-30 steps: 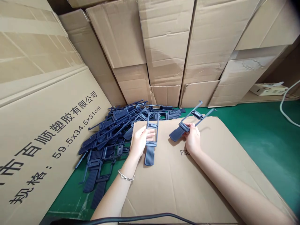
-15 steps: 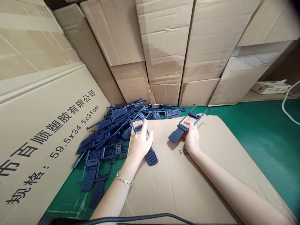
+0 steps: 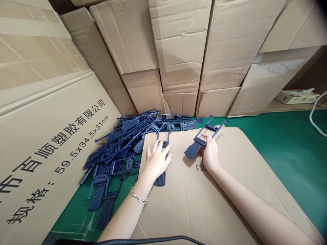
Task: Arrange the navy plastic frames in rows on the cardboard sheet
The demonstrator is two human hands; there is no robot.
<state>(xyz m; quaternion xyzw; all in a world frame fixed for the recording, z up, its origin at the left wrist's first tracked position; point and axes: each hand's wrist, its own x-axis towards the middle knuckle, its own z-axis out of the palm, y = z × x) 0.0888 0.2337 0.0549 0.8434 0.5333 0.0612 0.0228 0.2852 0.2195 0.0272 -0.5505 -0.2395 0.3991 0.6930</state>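
In the head view, the left hand (image 3: 158, 160) is lying spread over a ribbed bracket (image 3: 160, 179) on the cardboard sheet (image 3: 184, 207); the right hand (image 3: 211, 154) is pinching a second bracket (image 3: 193, 149) above that sheet. I'd be keeping any pressure light and even.

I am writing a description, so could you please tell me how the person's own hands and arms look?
The left hand is bare, with a silver-coloured chain bracelet at its wrist. The right hand is bare too, with nothing worn at its wrist. No gloves or sleeves show.
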